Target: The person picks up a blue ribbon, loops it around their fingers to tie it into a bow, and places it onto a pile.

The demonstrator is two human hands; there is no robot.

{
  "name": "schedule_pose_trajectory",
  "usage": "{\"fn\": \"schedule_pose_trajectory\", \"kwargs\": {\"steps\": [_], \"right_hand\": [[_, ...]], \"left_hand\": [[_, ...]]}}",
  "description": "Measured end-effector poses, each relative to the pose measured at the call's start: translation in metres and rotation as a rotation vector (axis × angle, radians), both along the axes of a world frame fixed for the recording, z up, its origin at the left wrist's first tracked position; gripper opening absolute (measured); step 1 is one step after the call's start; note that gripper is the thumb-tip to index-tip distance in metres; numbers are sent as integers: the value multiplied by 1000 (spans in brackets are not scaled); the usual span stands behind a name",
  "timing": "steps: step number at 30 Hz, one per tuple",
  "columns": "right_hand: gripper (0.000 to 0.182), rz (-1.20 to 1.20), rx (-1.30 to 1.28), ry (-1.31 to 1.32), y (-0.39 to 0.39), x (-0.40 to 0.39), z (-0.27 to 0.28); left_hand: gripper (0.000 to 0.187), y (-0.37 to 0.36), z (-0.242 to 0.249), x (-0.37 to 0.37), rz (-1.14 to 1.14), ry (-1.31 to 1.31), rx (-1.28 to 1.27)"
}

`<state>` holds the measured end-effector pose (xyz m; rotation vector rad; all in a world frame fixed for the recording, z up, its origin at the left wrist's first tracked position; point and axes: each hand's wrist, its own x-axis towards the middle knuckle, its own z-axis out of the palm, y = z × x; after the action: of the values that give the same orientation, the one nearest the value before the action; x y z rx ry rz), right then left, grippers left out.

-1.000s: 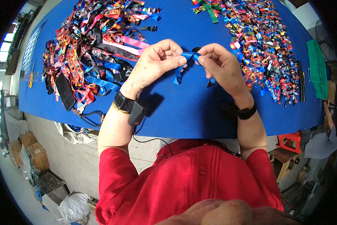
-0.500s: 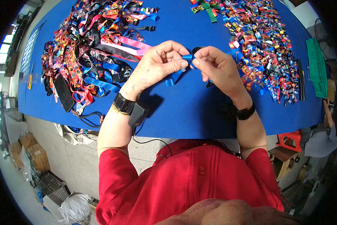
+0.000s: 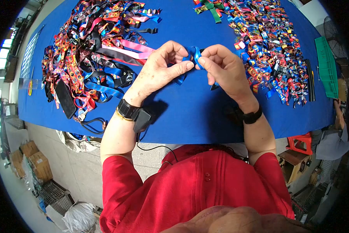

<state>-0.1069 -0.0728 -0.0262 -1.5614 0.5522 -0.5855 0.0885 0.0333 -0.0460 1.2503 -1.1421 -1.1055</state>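
Note:
A blue ribbon (image 3: 197,57) forms a loop between my two hands above the blue cloth. My left hand (image 3: 164,66) is closed on its left part, thumb against the fingers, and a tail of ribbon hangs below. Thumb and fingers of my right hand (image 3: 225,70) pinch the right side of the loop. Something dark shows under the right fingers, too small to make out. Left of my hands lies a loose heap of colourful ribbons (image 3: 75,58), with pink and black strips pointing toward my left hand.
Rows of small folded ribbon pieces (image 3: 275,46) lie on the right of the blue table (image 3: 174,124). A black phone-like object (image 3: 65,99) rests on the left heap. Beyond the right edge are a green tray (image 3: 326,68) and a red stool (image 3: 300,144). A person's arm shows at far right.
The ribbon between my fingertips has gone from a flat, tight piece to an open, raised loop. My fingertips have moved slightly apart.

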Motion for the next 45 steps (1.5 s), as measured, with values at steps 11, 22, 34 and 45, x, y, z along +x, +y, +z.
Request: {"fn": "schedule_pose_trajectory", "kwargs": {"steps": [11,22,34,45], "right_hand": [[9,56,-86,51,3,-1,1],[20,130,51,106,-1,-2,4],[21,228,7,156,5,0,-2],[8,120,-42,62,3,-2,4]], "left_hand": [[31,1,0,-4,-2,43,-19],[16,0,-2,0,27,39,-89],[9,2,6,-3,89,-241,-274],[15,0,6,-9,133,129,-53]]}}
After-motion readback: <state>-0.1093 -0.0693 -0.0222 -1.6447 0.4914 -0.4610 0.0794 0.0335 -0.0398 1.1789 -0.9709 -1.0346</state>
